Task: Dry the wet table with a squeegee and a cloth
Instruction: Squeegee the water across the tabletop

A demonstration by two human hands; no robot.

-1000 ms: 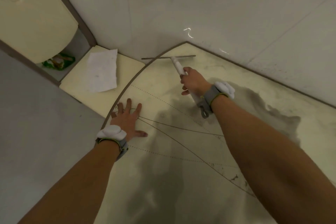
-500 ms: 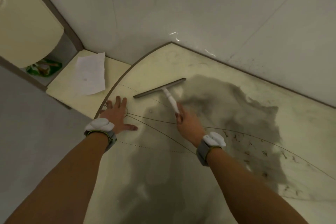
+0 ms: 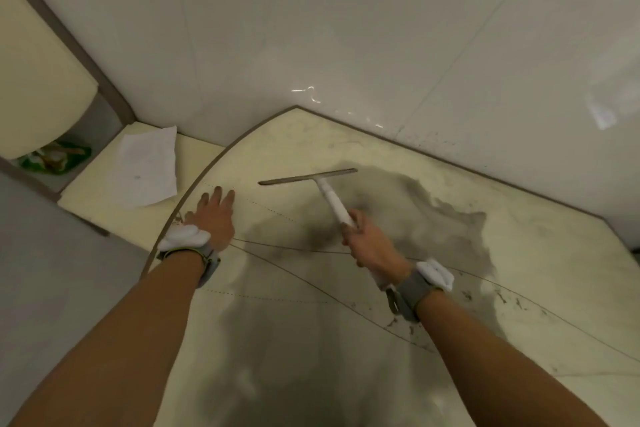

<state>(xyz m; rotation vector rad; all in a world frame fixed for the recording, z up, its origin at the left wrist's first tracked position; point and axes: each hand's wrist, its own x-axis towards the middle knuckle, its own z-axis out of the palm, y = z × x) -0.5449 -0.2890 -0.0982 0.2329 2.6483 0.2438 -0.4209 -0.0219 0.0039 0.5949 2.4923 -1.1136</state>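
My right hand grips the white handle of a squeegee. Its long dark blade lies across the cream table, at the near-left rim of a dark wet patch. My left hand rests flat on the table near its curved left edge, fingers straight. A white cloth lies on a lower cream ledge to the left, apart from both hands.
A pale tiled wall borders the table at the back. A green packet sits in a recess at far left, under a cream cabinet. Grey floor lies left of the ledge.
The squeegee was drawn from the table's far corner toward me across the wet patch, then its blade turned more level. My left hand stayed flat on the table.
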